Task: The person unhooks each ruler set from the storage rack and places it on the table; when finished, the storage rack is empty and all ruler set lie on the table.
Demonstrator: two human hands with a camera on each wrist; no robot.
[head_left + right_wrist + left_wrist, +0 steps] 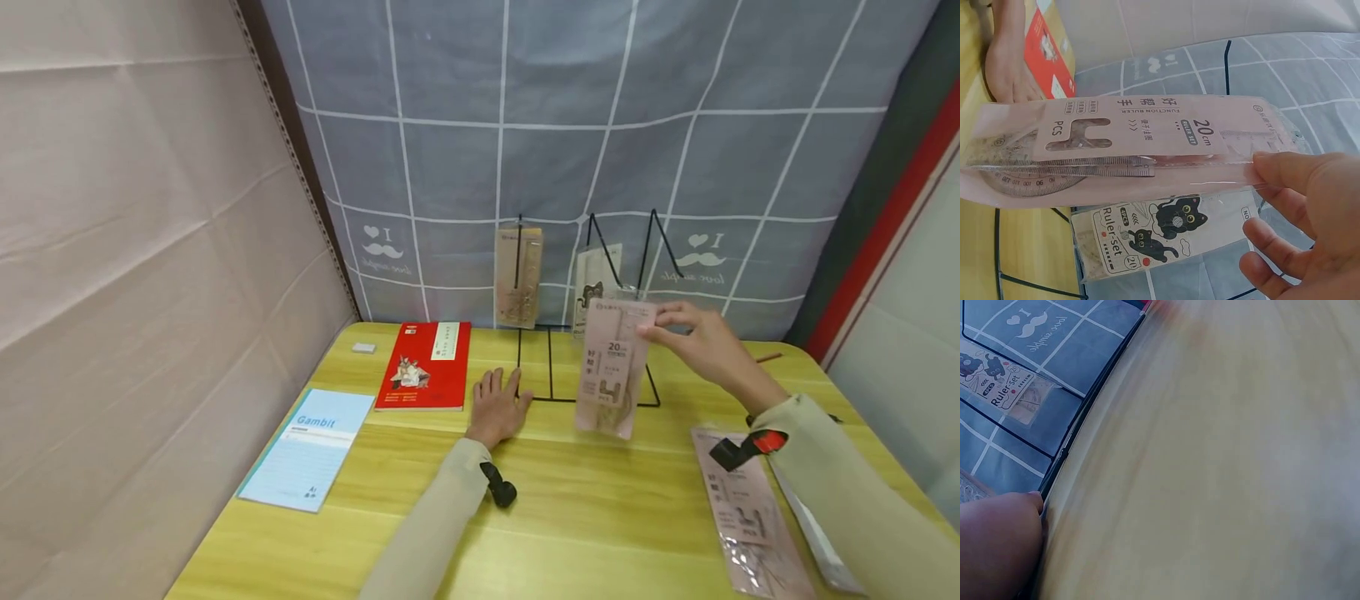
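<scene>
My right hand [693,337] pinches the upper right edge of a pink ruler set pack [611,375] between thumb and index finger. The pack hangs in front of a black wire display rack [552,367]. In the right wrist view, a protractor and a ruler show through its clear front. Behind it, a white ruler set pack with black cats [1166,228] hangs on the rack. Another pack [517,279], brownish, hangs on the rack's left hook. Palm down on the table, my left hand [498,408] touches the left side of the rack's base; its fingers look relaxed.
A red book [423,367], a light blue notebook [307,450] and a white eraser-like block [363,348] lie on the left. Another pink ruler pack [750,521] lies front right, partly under my right sleeve, beside a whitish pack [821,537]. A gridded cloth hangs behind the table.
</scene>
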